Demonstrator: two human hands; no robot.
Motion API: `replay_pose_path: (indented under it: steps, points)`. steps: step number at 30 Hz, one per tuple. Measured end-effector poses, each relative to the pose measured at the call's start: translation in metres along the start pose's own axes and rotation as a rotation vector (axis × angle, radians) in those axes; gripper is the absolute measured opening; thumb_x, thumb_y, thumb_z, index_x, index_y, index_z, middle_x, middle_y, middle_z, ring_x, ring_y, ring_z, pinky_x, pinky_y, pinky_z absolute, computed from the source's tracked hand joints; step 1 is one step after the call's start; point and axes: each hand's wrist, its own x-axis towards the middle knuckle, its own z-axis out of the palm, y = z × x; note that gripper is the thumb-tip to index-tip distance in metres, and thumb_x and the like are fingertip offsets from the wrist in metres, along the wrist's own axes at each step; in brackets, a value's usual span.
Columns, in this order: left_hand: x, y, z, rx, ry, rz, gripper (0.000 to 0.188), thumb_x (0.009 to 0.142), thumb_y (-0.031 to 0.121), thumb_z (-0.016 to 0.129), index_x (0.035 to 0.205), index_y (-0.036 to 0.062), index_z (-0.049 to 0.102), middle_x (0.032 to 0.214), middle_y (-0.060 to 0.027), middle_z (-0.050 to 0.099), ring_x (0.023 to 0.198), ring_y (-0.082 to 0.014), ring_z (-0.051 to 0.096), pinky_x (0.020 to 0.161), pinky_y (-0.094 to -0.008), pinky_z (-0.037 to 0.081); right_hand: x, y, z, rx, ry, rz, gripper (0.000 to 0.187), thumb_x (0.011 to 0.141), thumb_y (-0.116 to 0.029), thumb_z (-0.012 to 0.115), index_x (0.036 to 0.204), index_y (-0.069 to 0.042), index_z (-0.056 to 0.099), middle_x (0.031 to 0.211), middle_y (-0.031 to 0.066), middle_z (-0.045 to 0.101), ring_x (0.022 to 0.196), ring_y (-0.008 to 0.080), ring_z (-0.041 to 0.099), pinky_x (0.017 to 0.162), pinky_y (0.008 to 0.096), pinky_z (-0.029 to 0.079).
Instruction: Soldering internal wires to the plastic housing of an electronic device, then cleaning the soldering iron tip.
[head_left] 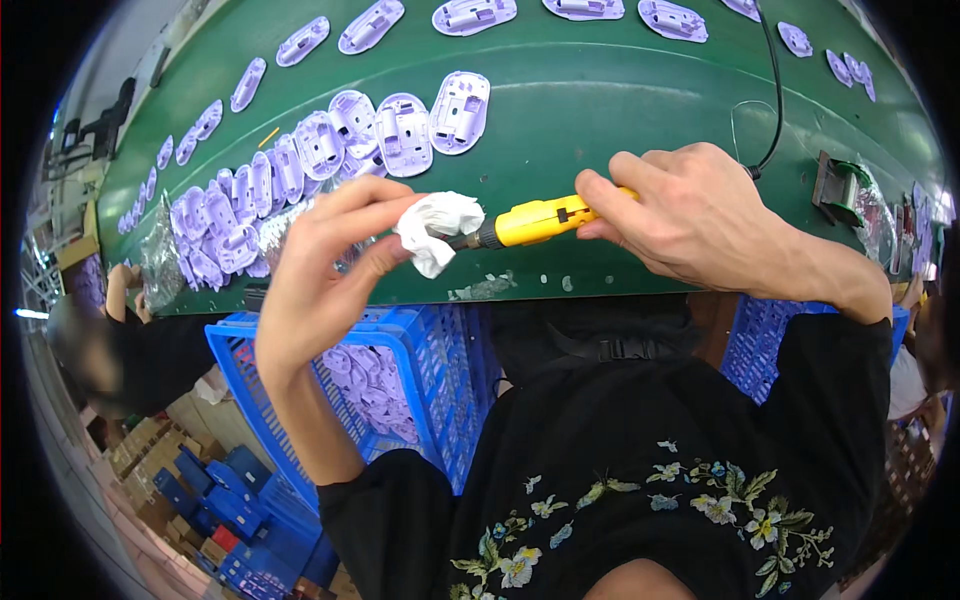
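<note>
My left hand (325,265) pinches a crumpled white tissue (440,225) between thumb and fingers. My right hand (690,215) grips a yellow corded electric screwdriver (540,221) with a black collar, pointing left. The tool's metal end meets the tissue, which partly wraps it, so the tip is hidden. Both hands are above the near edge of the green bench (620,120). Beyond my left hand, light purple plastic shells (404,137) lie in a cluster, open side up. The black cord (778,90) runs from behind my right hand up to the top edge.
More purple shells (472,15) line the bench's far side. A blue crate (410,340) holding purple parts stands below at left; another blue crate (745,345) is at right. Clear plastic bags (160,255) lie on the bench. A co-worker (140,355) sits at left, partly in view.
</note>
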Motion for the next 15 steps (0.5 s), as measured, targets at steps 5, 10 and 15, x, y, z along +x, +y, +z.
replay_pose_path:
  steps: [5,10,15]
  points:
    - [0.002,0.006,0.015,0.186,-0.063,0.014,0.032,0.091,0.01,0.069,0.123,0.0049,0.071,0.107,-0.0079,0.066,0.099,-0.0253,0.06,0.087,-0.0353,0.039,0.0,0.001,0.005,-0.002,0.008,0.01,0.031,0.097,-0.036,0.066,0.1,-0.006,0.059,0.071,0.003,0.047,0.055,0.0174,0.057,0.045,0.035,0.042]
    - [0.002,0.018,0.024,0.256,-0.121,-0.015,0.035,0.095,0.014,0.065,0.13,0.0073,0.068,0.114,-0.006,0.063,0.103,-0.0229,0.056,0.088,-0.0366,0.034,0.0,0.0,0.001,0.023,-0.052,0.008,0.029,0.094,-0.028,0.068,0.099,0.0,0.061,0.073,0.0104,0.063,0.059,0.0239,0.069,0.049,0.0353,0.05]
    - [0.006,0.024,0.025,0.387,-0.028,-0.013,0.03,0.085,0.016,0.077,0.114,0.0079,0.075,0.105,-0.0027,0.066,0.101,-0.0217,0.057,0.088,-0.0381,0.034,-0.001,0.002,0.003,0.042,-0.025,-0.002,0.028,0.092,-0.024,0.069,0.1,0.001,0.061,0.073,0.0113,0.064,0.058,0.0245,0.068,0.048,0.0359,0.051]
